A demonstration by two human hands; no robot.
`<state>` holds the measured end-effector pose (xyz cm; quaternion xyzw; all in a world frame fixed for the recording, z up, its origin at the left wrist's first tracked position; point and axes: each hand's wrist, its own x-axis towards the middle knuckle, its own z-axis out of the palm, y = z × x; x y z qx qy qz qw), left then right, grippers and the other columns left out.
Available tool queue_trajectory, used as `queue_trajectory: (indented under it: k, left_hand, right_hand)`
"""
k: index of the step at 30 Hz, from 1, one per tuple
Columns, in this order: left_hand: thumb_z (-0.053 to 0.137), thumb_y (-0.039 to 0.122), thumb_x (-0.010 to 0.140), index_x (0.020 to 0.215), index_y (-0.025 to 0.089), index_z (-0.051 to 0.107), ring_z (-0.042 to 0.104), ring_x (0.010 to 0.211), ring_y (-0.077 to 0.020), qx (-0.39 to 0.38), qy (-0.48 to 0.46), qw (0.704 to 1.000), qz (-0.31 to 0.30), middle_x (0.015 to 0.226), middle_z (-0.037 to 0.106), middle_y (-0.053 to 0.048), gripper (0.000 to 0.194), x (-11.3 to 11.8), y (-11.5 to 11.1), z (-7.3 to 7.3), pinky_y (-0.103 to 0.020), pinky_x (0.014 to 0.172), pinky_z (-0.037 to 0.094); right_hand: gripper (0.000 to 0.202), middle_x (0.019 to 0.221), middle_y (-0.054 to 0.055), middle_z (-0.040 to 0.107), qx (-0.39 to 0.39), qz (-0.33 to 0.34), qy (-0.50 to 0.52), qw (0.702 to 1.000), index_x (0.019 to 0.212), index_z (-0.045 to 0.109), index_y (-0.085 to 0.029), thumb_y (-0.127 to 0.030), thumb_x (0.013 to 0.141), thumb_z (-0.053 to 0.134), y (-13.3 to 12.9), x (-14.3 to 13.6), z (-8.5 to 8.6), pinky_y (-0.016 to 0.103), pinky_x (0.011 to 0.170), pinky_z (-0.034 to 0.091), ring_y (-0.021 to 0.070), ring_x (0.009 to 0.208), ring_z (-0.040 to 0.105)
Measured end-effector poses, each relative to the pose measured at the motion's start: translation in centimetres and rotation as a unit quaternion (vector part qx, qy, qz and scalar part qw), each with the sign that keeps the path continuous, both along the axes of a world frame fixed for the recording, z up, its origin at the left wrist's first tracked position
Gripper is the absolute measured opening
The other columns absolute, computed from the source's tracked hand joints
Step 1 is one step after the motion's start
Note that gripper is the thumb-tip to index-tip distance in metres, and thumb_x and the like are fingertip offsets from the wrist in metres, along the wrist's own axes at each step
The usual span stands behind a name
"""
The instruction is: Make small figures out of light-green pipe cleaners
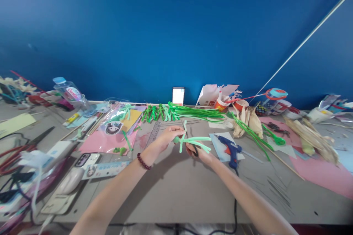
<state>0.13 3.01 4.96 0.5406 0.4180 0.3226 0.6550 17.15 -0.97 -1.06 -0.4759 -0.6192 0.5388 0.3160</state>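
Note:
My left hand [171, 136], with a beaded bracelet on its wrist, is closed on a bundle of light green pipe cleaners [197, 139] over the middle of the table. Several fuzzy stems fan out from it to the right, and shorter ends point up and down. Close beside it, my right hand [202, 155] is closed round scissors [195, 150]. Only a dark handle loop shows plainly; the blades are mostly hidden behind the green stems. Beyond both hands lies a row of twisted green pipe cleaner pieces [158, 112], beside a bunch of long dark green stems [198, 112].
Right of my hands, a blue glue gun [233, 150] rests on pale paper, its cord running down to the table's front edge. Left are a steel ruler [154, 132], pink sheets [95, 142], a phone [85, 159] and a mouse [72, 180]. Paper cups [221, 105] stand along the blue wall.

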Motion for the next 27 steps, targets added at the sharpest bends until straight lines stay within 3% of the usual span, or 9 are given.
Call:
queue_trajectory:
  k: [3,10,19,27]
  left_hand:
    - [0.067,0.040,0.063,0.056,0.016,0.059,0.037,0.049,-0.0074,-0.003,0.011,1.000,-0.007,0.054,0.045,0.004,0.027,-0.1,-0.1,0.5,-0.024,0.048,0.025]
    - [0.069,0.037,0.062,0.055,0.016,0.060,0.035,0.047,-0.0070,-0.005,-0.001,1.000,-0.015,0.053,0.046,0.003,0.024,-0.4,-0.2,1.1,-0.023,0.046,0.023]
    - [0.065,0.032,0.063,0.055,0.016,0.058,0.037,0.050,-0.0078,0.011,-0.004,0.999,-0.035,0.055,0.047,0.002,0.020,-0.5,0.0,0.9,-0.023,0.048,0.024]
    - [0.065,0.033,0.063,0.059,0.017,0.060,0.041,0.052,-0.0093,0.021,0.016,0.998,-0.057,0.058,0.052,0.001,0.018,-0.8,0.0,1.0,-0.024,0.050,0.027]
  right_hand:
    - [0.039,0.054,-0.003,0.046,-0.011,0.006,0.025,1.000,0.060,0.050,-0.018,-0.051,0.080,0.048,0.0,0.1,0.0,0.021,0.044,0.028,0.0078,0.047,0.037]
    - [0.033,0.052,-0.003,0.045,-0.021,-0.013,0.020,1.000,0.057,0.048,-0.019,-0.046,0.073,0.054,-0.4,-0.6,1.9,0.022,0.044,0.031,0.0092,0.047,0.039]
    - [0.028,0.058,-0.001,0.051,-0.013,0.024,0.074,0.997,0.065,0.052,-0.018,-0.045,0.073,0.054,0.0,0.1,0.0,0.021,0.044,0.032,0.0092,0.049,0.041]
    - [0.027,0.050,-0.001,0.049,0.012,0.022,0.039,0.999,0.054,0.047,-0.018,-0.035,0.074,0.053,0.0,0.3,0.5,0.022,0.041,0.031,0.0090,0.045,0.040]
